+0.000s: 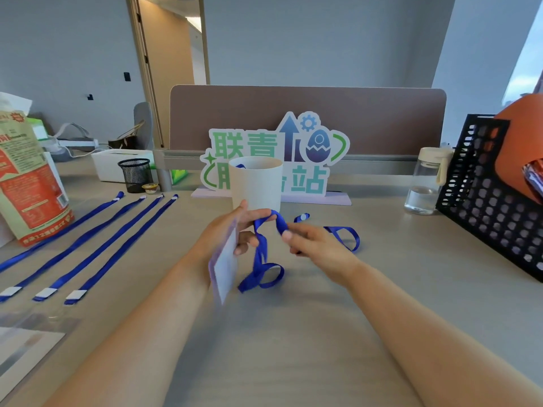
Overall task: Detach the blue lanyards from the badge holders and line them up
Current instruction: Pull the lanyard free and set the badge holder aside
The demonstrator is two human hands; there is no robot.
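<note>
My left hand (235, 230) holds a clear badge holder (224, 268) upright above the desk, with the blue lanyard (261, 259) still running from its top. My right hand (314, 242) pinches that lanyard's strap close to the holder. The strap loops down onto the desk and trails right behind my right hand, ending in a coil (346, 236). On the left, several detached blue lanyards (97, 245) lie side by side in diagonal lines, white ends toward me. Empty clear holders (26, 342) lie at the lower left.
A white paper cup (255, 183) stands just behind my hands, in front of a cardboard sign (276, 154). A red snack bag (26, 177) stands far left, a mesh pen cup (134, 174) behind the lanyards, a glass bottle (426, 180) and black file rack (493, 195) at right.
</note>
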